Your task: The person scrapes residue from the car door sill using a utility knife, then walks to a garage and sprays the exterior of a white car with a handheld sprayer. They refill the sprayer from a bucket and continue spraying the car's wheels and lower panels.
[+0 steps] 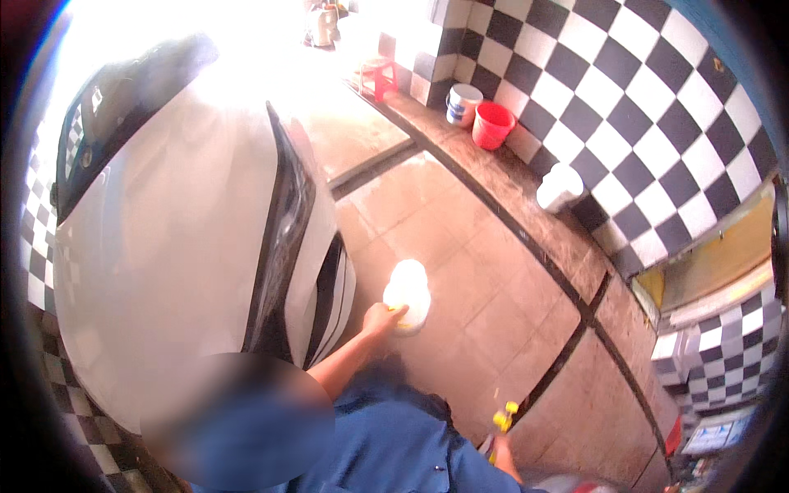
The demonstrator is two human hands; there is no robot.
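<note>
My left hand (383, 320) reaches out over the tiled floor beside the car's front. Its fingers are closed on a white rounded object (408, 287), too washed out by light to name. A small yellow edge shows by the thumb. Low at the right, my right hand (503, 460) is closed round a slim tool with yellow fittings (504, 416) at its end; its lower part is hidden. The white car (173, 222) fills the left side, its dark headlight (283, 222) close to my left forearm.
A red bucket (493, 126), a white bucket (464, 105) and a white container (560, 188) stand along the checkered wall (608, 99). Farther back is a red stool (378, 76). Dark drain strips (546, 374) cross the floor. A blurred patch covers the lower left.
</note>
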